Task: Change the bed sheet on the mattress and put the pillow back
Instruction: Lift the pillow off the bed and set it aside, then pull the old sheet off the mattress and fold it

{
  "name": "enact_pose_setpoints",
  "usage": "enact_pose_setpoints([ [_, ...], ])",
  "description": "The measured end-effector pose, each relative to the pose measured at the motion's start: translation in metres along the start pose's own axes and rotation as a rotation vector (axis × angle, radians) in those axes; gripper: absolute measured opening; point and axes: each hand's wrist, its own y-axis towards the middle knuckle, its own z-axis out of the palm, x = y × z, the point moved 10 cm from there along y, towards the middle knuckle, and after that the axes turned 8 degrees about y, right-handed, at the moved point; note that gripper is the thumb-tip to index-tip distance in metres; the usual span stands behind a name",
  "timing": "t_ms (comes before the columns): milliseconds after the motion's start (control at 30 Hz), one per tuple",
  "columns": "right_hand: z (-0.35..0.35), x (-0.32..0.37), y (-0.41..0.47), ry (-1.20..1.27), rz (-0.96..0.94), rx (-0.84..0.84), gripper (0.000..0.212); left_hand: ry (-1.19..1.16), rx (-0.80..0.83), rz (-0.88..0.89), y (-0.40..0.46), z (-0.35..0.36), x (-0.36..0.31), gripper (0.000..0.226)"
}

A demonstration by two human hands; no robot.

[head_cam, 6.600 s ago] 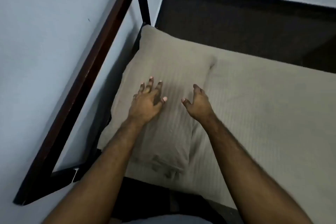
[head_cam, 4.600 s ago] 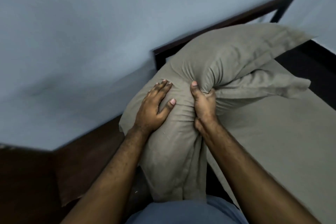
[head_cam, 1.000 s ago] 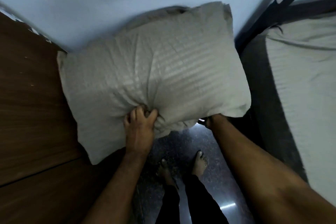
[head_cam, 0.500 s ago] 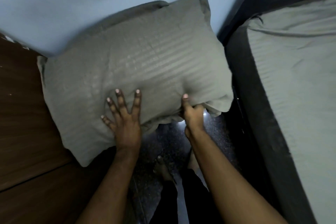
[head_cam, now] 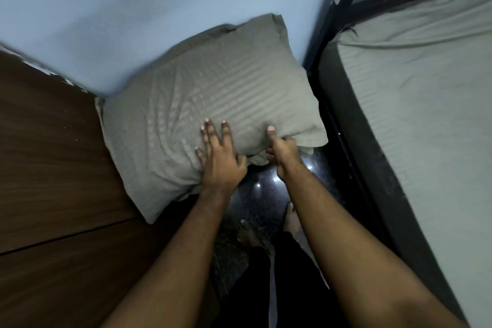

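Note:
The grey-beige striped pillow [head_cam: 207, 112] leans against the pale blue wall, its left part resting on a brown wooden surface [head_cam: 53, 168]. My left hand [head_cam: 219, 157] lies flat on the pillow's lower face with the fingers spread. My right hand [head_cam: 282, 153] grips the pillow's lower right corner, thumb on top and fingers underneath. On the right lies the mattress [head_cam: 426, 120], covered by a matching striped bed sheet with some wrinkles near its top end.
A dark bed frame post [head_cam: 338, 8] stands between the pillow and the mattress. The mattress side and frame rail [head_cam: 372, 168] run down the right. My bare feet stand on the glossy dark floor [head_cam: 261, 189] in the narrow gap.
The pillow was lifted off the bed and carried left to the wooden surface by the wall. In the last half second it settled lower, and my left hand slid right on it.

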Motion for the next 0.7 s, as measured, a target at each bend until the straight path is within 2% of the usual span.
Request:
enact_pose_setpoints([
  [167, -0.003, 0.056, -0.049, -0.049, -0.039, 0.082, 0.034, -0.041, -0.049, 0.094, -0.009, -0.061, -0.061, 0.074],
  [300, -0.027, 0.102, -0.093, -0.008, -0.087, 0.086, 0.041, -0.064, -0.075, 0.172, -0.022, -0.101, -0.105, 0.059],
  [433, -0.079, 0.138, -0.125, 0.02, -0.164, 0.028, 0.036, -0.016, -0.09, 0.304, -0.042, -0.125, -0.154, 0.057],
  [567, -0.139, 0.179, -0.145, 0.028, -0.235, -0.051, 0.041, 0.021, -0.115, 0.442, -0.057, -0.148, -0.214, 0.057],
  [700, -0.202, 0.227, -0.16, 0.073, -0.324, -0.096, 0.021, 0.026, -0.207, 0.576, -0.071, -0.18, -0.292, 0.055],
])
